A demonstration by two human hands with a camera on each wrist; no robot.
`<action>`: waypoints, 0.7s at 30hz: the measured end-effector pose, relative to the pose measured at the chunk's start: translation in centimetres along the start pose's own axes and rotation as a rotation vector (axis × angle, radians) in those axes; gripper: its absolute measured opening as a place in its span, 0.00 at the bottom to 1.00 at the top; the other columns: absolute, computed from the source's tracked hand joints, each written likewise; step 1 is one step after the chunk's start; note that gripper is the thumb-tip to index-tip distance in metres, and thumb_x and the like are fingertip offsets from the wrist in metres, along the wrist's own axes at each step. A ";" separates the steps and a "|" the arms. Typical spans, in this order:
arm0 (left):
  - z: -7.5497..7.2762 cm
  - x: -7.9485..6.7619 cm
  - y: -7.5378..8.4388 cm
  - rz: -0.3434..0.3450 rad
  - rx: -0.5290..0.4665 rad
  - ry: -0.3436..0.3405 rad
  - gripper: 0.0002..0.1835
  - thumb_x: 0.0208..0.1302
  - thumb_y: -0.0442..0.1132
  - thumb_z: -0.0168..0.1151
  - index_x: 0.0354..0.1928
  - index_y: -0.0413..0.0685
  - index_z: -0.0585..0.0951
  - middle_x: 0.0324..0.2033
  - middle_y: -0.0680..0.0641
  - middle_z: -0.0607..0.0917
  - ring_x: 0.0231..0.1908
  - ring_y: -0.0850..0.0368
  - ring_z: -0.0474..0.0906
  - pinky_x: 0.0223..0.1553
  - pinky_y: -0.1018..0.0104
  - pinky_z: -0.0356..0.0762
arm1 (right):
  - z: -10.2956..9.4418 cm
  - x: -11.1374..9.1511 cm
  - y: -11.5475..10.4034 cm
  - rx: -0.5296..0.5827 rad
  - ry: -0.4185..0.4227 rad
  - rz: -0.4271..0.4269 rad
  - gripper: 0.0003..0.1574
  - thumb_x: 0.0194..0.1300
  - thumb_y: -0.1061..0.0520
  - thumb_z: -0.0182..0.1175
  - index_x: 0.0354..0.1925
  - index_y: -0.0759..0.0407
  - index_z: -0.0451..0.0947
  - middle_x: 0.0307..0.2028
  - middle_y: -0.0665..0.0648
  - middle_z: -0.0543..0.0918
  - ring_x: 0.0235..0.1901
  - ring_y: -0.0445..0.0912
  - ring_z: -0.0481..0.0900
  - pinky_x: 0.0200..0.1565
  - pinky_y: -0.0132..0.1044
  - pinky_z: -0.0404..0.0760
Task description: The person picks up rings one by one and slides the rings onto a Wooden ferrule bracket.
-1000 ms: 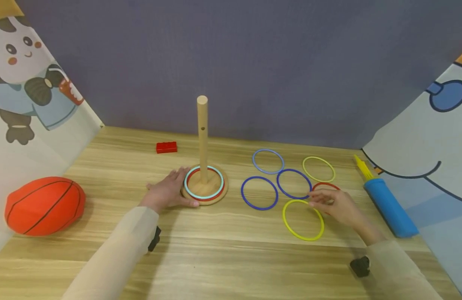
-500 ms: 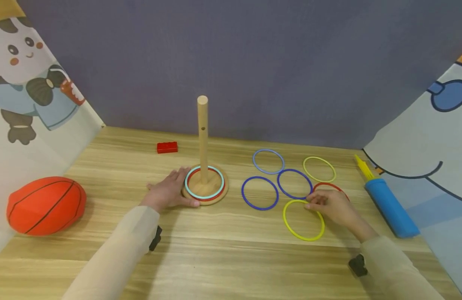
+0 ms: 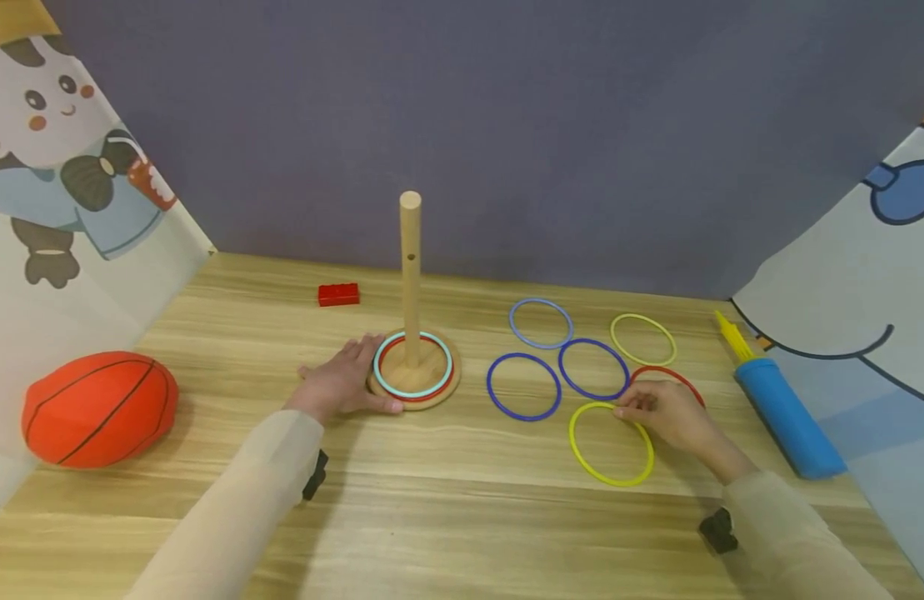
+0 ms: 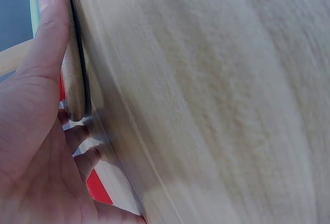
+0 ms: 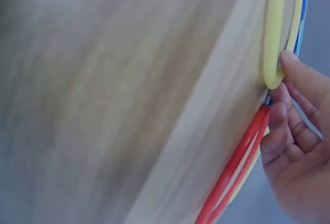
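My left hand [image 3: 337, 385] grips the left edge of the round base of a wooden ring-toss stand [image 3: 411, 283]. Its thumb lies along the front rim, and the other fingers reach behind the edge in the left wrist view. A light-blue ring [image 3: 414, 395] lies over a red one around the upright peg. To the right, my right hand [image 3: 671, 414] pinches the far right side of a bright yellow ring [image 3: 572, 439] between thumb and finger. Just beyond those fingers lies another red ring [image 3: 667, 369], partly hidden by the hand.
Two dark blue rings [image 3: 525, 356], a lighter blue ring [image 3: 541, 301] and a pale yellow ring [image 3: 643, 317] lie right of the stand. A blue pump [image 3: 791, 417] rests far right. A red toy brick [image 3: 338, 294] and an orange ball [image 3: 102, 408] are left.
My right hand has come slightly left and down onto the yellow ring and now pinches it. The left hand keeps its place on the base. The head view has shifted a little.
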State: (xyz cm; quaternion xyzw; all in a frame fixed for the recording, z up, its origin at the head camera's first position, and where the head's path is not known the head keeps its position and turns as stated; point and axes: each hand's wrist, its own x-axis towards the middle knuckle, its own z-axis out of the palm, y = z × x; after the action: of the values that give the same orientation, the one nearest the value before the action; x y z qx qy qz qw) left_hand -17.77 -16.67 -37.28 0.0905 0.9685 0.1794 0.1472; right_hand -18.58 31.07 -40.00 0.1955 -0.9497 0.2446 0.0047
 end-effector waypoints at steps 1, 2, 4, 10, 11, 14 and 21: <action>0.0 0.0 0.0 0.004 -0.002 0.004 0.67 0.49 0.67 0.76 0.80 0.42 0.49 0.78 0.34 0.54 0.77 0.34 0.47 0.51 0.08 0.48 | -0.1 0.0 -0.1 -0.004 0.002 -0.010 0.06 0.59 0.58 0.75 0.30 0.51 0.85 0.25 0.42 0.80 0.27 0.36 0.76 0.31 0.33 0.77; 0.0 -0.1 0.0 0.008 -0.003 0.007 0.67 0.49 0.67 0.76 0.80 0.42 0.49 0.78 0.34 0.54 0.77 0.34 0.47 0.51 0.08 0.48 | -0.1 0.0 -0.1 -0.005 0.007 -0.022 0.07 0.59 0.58 0.75 0.30 0.51 0.85 0.25 0.41 0.80 0.28 0.36 0.77 0.31 0.33 0.78; 0.0 -0.1 0.0 0.016 -0.005 0.014 0.66 0.49 0.67 0.76 0.80 0.41 0.50 0.77 0.33 0.55 0.77 0.33 0.48 0.50 0.08 0.48 | -0.3 -0.1 -0.3 -0.006 0.012 -0.039 0.07 0.59 0.58 0.75 0.30 0.50 0.84 0.26 0.41 0.81 0.28 0.36 0.78 0.33 0.34 0.79; 0.1 -0.2 0.0 0.023 -0.009 0.023 0.66 0.49 0.66 0.76 0.79 0.40 0.51 0.77 0.33 0.56 0.76 0.33 0.48 0.50 0.07 0.47 | -1.1 -0.1 -1.1 0.002 -0.002 -0.028 0.05 0.63 0.56 0.73 0.37 0.54 0.87 0.29 0.43 0.85 0.31 0.39 0.82 0.35 0.36 0.81; 0.1 -0.2 0.0 0.020 -0.009 0.021 0.66 0.49 0.66 0.76 0.80 0.40 0.51 0.77 0.33 0.55 0.76 0.33 0.48 0.50 0.08 0.47 | -1.2 -0.1 -1.1 0.007 -0.010 -0.025 0.06 0.63 0.56 0.72 0.38 0.55 0.87 0.30 0.44 0.86 0.31 0.38 0.82 0.34 0.36 0.81; 0.2 0.0 0.0 0.013 -0.005 0.017 0.67 0.48 0.67 0.76 0.80 0.41 0.50 0.77 0.34 0.55 0.77 0.33 0.48 0.50 0.08 0.46 | -1.6 -0.1 -1.3 0.020 -0.019 -0.040 0.07 0.64 0.57 0.71 0.41 0.57 0.88 0.31 0.45 0.87 0.29 0.36 0.80 0.30 0.33 0.79; 0.3 0.2 -0.2 -0.002 0.009 0.009 0.68 0.48 0.69 0.75 0.80 0.42 0.49 0.78 0.34 0.54 0.77 0.34 0.48 0.51 0.08 0.46 | -2.3 -0.1 -1.8 0.029 0.033 -0.097 0.05 0.63 0.59 0.72 0.40 0.55 0.89 0.29 0.41 0.86 0.30 0.35 0.83 0.34 0.33 0.82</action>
State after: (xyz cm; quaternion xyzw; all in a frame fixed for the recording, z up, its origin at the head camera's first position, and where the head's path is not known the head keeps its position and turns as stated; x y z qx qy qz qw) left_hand -17.90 -16.68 -37.64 0.0895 0.9700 0.1755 0.1426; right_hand -18.02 30.69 -37.18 0.2375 -0.9352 0.2608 0.0295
